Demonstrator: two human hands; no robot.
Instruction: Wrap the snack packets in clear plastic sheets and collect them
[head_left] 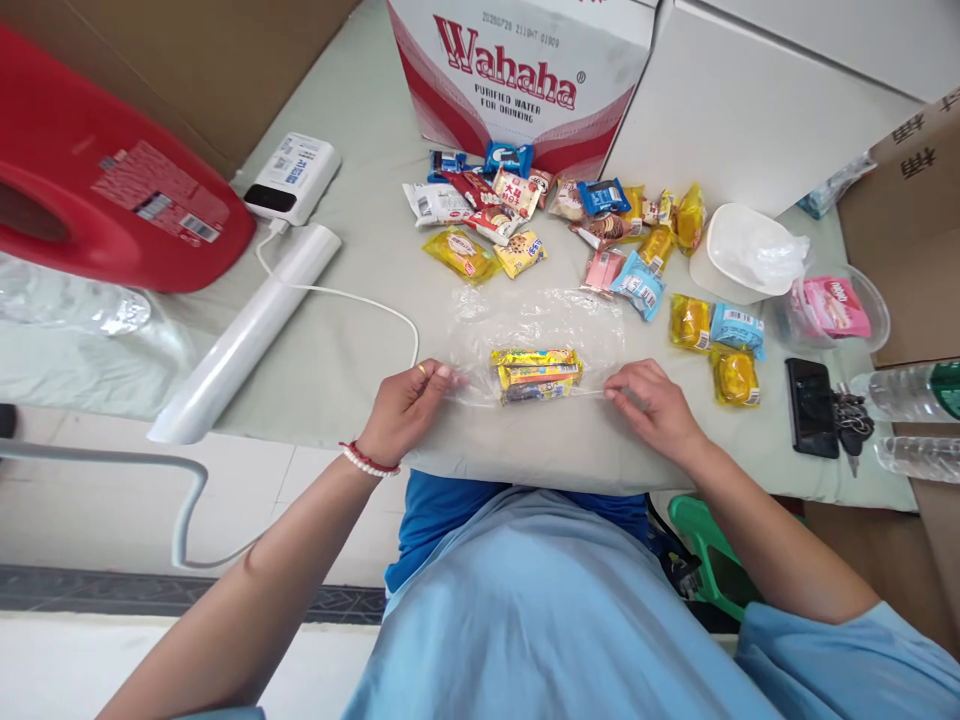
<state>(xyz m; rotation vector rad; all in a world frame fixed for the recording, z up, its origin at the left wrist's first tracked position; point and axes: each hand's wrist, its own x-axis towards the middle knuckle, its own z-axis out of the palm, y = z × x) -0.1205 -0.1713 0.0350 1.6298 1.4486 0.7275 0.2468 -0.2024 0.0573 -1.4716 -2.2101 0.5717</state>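
A clear plastic bag [536, 320] lies flat on the table [352, 330] in front of me, with a few yellow snack bars [536, 374] inside it near its front edge. My left hand [409, 405] pinches the bag's left front corner, fingers closed. My right hand [651, 400] pinches the right front corner the same way. The bag's edge is stretched between both hands.
Several wrapped snacks [525, 215] lie behind the bag, below a Wahaha carton [525, 70]. A white roll [247, 335], a power bank [294, 175] with cable and a red container [97, 170] sit left. A white bowl [739, 255], phone [810, 405], keys and bottles sit right.
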